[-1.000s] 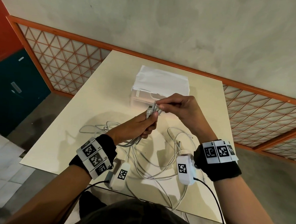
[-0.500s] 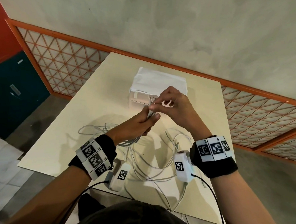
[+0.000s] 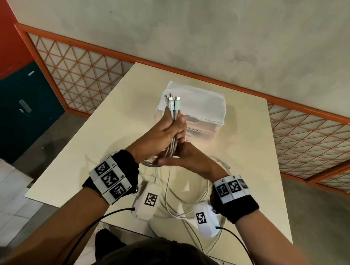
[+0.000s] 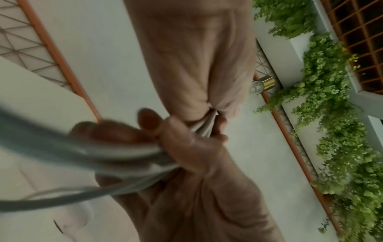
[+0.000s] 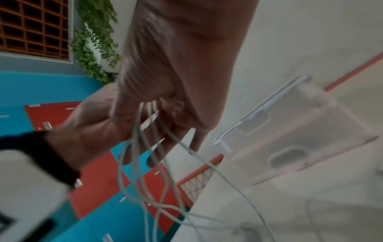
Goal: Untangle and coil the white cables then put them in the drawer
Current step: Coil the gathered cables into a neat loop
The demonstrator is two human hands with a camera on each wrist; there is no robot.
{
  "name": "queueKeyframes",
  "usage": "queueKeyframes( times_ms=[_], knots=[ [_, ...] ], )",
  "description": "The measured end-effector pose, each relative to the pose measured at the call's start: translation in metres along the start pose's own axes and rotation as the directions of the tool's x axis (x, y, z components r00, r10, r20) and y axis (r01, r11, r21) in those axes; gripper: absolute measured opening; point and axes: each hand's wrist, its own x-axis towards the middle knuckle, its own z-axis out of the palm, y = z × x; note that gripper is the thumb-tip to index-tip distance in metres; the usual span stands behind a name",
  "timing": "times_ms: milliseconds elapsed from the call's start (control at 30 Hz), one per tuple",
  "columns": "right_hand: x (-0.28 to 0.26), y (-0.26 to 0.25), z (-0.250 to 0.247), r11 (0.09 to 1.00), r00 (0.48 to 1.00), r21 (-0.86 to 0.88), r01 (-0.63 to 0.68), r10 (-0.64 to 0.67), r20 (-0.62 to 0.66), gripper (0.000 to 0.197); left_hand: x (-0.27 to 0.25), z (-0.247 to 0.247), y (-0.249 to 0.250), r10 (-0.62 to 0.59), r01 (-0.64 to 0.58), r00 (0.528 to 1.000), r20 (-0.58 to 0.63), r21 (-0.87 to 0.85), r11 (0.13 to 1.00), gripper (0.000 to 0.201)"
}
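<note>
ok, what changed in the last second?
The left hand raised the cable bundle, connectors now pointing up. The right hand left the connector ends and now sits lower on the bundle. Unchanged: the drawer unit, loose loops on the table.

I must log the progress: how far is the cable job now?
Done: the plug ends are gathered together. In hand: the left hand grips the white cables; the right hand touches them below. Left: loose loops need coiling, and the drawer unit looks closed.
</note>
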Motion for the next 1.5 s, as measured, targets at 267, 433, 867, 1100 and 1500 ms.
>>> queueKeyframes(
  times_ms=[267,433,867,1100,1500],
  knots=[
    [-0.004,-0.007,-0.026,0.975,0.980,-0.219,0.041,-0.082,-0.180,0.023,0.004,-0.029,-0.009,0.074,-0.150,0.958,-0.277,-0.264,0.953,0.027],
    [0.000,-0.015,-0.034,0.889,0.953,-0.459,0.004,-0.142,-0.268,0.031,0.000,-0.026,-0.032,-0.088,-0.053,0.856,-0.510,-0.256,0.965,0.026],
    [0.012,-0.034,-0.032,0.808,0.917,-0.589,-0.029,-0.214,-0.338,0.040,-0.015,-0.006,-0.017,-0.203,0.277,0.949,-0.242,0.331,0.902,0.062],
    [-0.001,-0.033,-0.040,0.977,0.938,-0.208,-0.052,-0.024,-0.347,0.056,-0.012,-0.012,-0.001,-0.205,0.241,0.965,-0.163,0.245,0.939,0.051],
    [0.000,-0.003,-0.059,0.984,0.974,-0.157,-0.087,0.051,-0.221,0.042,0.002,-0.039,0.041,0.026,-0.025,0.905,-0.425,0.009,1.000,0.049]
  ],
)
